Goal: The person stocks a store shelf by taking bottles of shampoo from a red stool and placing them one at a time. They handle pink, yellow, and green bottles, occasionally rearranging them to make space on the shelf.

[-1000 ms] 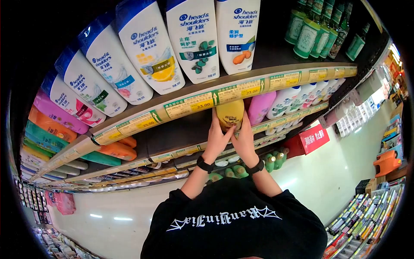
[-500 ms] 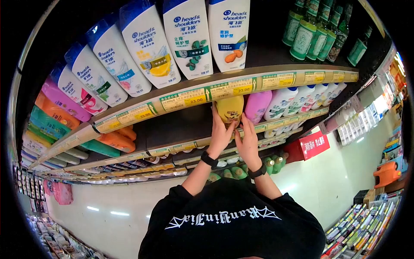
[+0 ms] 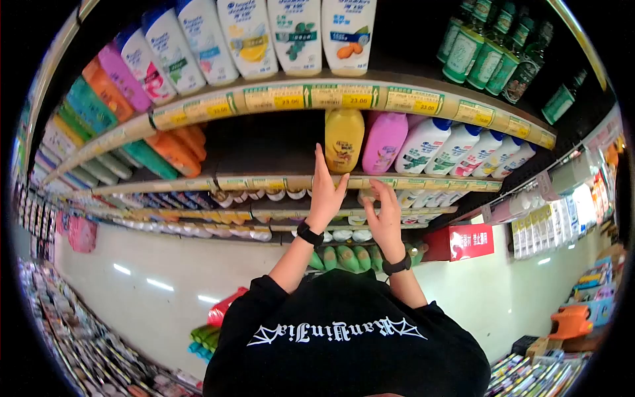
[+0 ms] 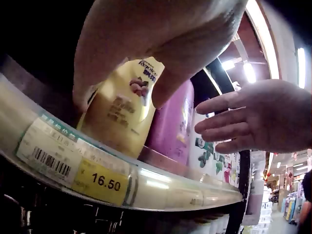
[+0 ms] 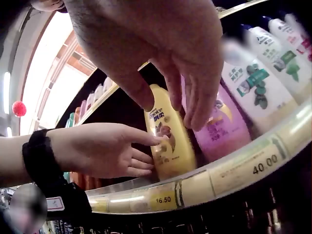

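A yellow Rejoice shampoo bottle (image 3: pixel 344 140) stands on the middle shelf, left of a pink bottle (image 3: pixel 385 142). My left hand (image 3: pixel 327 198) is at its left front with fingers straight. In the right wrist view the left thumb reaches the bottle's front, while the other fingers lie along its left side. My right hand (image 3: pixel 384 215) is held apart, in front of the shelf edge below the pink bottle. Its fingers are loosely extended and hold nothing, as the left wrist view shows of the right hand (image 4: pixel 258 117).
White shampoo bottles (image 3: pixel 423 147) continue the row rightward. A shelf edge with price labels (image 3: pixel 278 98) juts out above, carrying more shampoo and green glass bottles (image 3: pixel 468 54). Orange bottles (image 3: pixel 173 153) lie further left on the middle shelf. Below right is a red box (image 3: pixel 456 243).
The right hand has come away from the yellow bottle, down and to the right. The left hand stays beside the bottle, its fingers now straighter. The head view has shifted, showing more of the middle shelf.
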Available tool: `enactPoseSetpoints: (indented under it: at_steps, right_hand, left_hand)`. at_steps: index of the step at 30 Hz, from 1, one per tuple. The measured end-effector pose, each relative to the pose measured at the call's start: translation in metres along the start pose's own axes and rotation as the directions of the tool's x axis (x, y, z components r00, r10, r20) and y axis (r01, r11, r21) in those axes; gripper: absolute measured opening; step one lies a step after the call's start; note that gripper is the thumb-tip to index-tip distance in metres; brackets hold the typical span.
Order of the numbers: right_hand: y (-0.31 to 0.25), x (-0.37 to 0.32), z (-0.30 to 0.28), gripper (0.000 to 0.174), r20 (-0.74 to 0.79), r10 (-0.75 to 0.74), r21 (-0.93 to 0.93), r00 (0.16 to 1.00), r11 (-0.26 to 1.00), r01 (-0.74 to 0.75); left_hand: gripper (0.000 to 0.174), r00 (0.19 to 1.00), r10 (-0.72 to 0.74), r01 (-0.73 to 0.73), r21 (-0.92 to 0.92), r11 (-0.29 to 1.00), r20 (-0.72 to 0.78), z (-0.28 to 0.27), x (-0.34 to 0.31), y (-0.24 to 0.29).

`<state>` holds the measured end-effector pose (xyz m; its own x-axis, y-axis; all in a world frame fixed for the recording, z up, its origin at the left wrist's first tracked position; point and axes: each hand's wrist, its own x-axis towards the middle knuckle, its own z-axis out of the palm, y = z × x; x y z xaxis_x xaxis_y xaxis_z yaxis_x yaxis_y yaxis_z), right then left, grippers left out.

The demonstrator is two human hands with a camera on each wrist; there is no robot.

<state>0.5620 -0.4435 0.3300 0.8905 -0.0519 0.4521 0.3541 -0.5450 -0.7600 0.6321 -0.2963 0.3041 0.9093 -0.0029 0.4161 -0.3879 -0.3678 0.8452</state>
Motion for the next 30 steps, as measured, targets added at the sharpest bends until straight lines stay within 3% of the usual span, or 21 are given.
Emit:
enactPoseSetpoints:
  at_steps: [1,5,9,10,13,14,15,21,26,30]
  right_hand:
    - [0.002,-0.005,-0.004,0.036,0.024,0.001,0.015,1.000,1.000,-0.002]
    - [0.012,-0.029,-0.010,0.027,0.128,-0.063,0.031,0.990,0.998,0.060]
    - [0.012,-0.055,0.009,0.022,0.278,-0.055,0.123,0.959,0.992,0.021]
    - [0.010,-0.061,0.016,0.020,0.310,-0.090,0.129,0.946,0.990,0.052]
    - [-0.013,-0.073,0.035,0.020,0.449,-0.103,0.200,0.888,0.980,0.013]
    - [-0.013,-0.077,0.045,0.020,0.454,-0.193,0.220,0.870,0.970,0.100]
    - [-0.019,-0.081,0.053,0.020,0.477,-0.220,0.249,0.851,0.962,0.109]
    - [-0.070,-0.114,0.101,0.020,0.615,-0.371,0.401,0.696,0.907,0.129]
    - [-0.124,-0.170,0.130,0.020,0.609,-0.535,0.507,0.586,0.830,0.231]
    - [-0.169,-0.229,0.147,0.019,0.700,-0.511,0.511,0.500,0.846,0.149]
  left_hand:
    - [0.089,1.000,0.001,0.001,0.057,0.998,-0.031,-0.002,-0.010,0.006]
    - [0.086,0.990,-0.104,0.100,-0.045,0.994,-0.100,-0.011,-0.059,0.011]
    - [0.087,0.974,-0.171,0.183,0.072,0.980,-0.147,-0.031,-0.120,0.010]
    - [0.087,0.960,-0.233,0.238,0.014,0.971,-0.158,-0.037,-0.134,0.008]
    - [0.085,0.913,-0.303,0.321,0.022,0.947,-0.273,-0.062,-0.172,0.000]
    - [0.083,0.900,-0.302,0.328,0.031,0.944,-0.315,-0.071,-0.182,-0.003]
    - [0.081,0.863,-0.361,0.394,0.022,0.919,-0.354,-0.081,-0.191,0.007]
    - [0.072,0.755,-0.405,0.507,0.068,0.859,-0.515,-0.137,-0.265,0.021]
    - [0.057,0.681,-0.413,0.580,0.100,0.809,-0.605,-0.185,-0.339,0.042]
    - [0.049,0.644,-0.383,0.604,0.133,0.786,-0.662,-0.222,-0.407,0.064]
